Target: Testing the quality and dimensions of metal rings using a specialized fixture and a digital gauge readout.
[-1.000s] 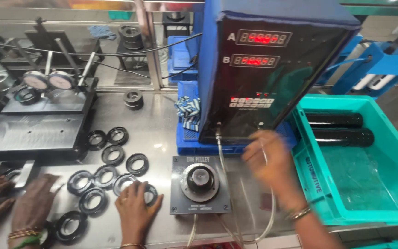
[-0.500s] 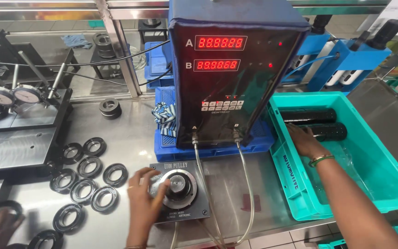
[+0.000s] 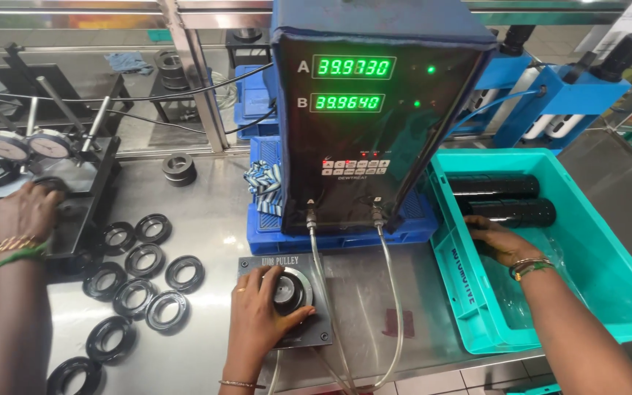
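Presently the left hand (image 3: 261, 311) is closed over a ring (image 3: 288, 290) seated on the gauge plate (image 3: 321, 333) at the tabletop's (image 3: 213, 212) front edge, and both green readouts (image 3: 352, 84) are lit. About a dozen loose rings (image 3: 140, 292) lie toward the left edge. The right hand (image 3: 502, 241) rests against a black cylinder (image 3: 510, 212) in the teal bin (image 3: 469, 292); its grip cannot be made out and is possibly open. A co-worker's hand (image 3: 27, 212) is at the dial stand.

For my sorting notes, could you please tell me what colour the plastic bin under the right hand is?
Teal-green plastic bin, clearest in the head view.

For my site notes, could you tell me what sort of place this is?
Probably a factory inspection bench: a digital gauge unit, dial gauges and many black rings on a steel table.
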